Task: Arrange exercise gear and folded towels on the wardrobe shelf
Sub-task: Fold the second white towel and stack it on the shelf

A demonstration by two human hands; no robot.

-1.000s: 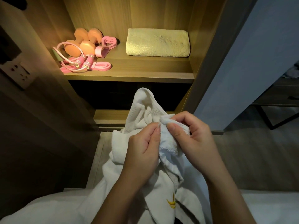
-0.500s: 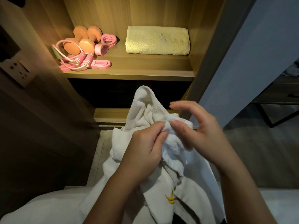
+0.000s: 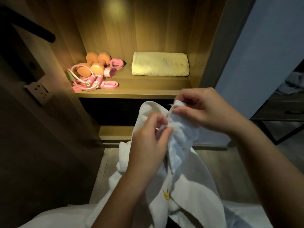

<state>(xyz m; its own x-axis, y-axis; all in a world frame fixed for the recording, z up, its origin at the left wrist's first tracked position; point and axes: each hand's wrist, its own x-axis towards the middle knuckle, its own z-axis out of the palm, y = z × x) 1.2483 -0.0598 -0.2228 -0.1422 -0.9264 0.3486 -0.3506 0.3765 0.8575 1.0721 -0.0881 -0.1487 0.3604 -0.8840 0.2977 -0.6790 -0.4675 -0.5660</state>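
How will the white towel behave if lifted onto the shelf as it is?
Likely floppy: the white towel droops in loose folds below the left hand and right hand. Probably light, since fingertip pinches alone hold it up. Terry texture: unlikely to slip.

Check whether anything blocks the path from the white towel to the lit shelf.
Nothing visible blocks it. The left hand and right hand pinch the white towel below the shelf, whose front is open. Exercise gear fills its left, the yellow towel its right; on top of that towel looks free.

Grey wall [image 3: 263, 55] right; wood floor [image 3: 225, 170]; dark table [image 3: 279, 111] beyond.
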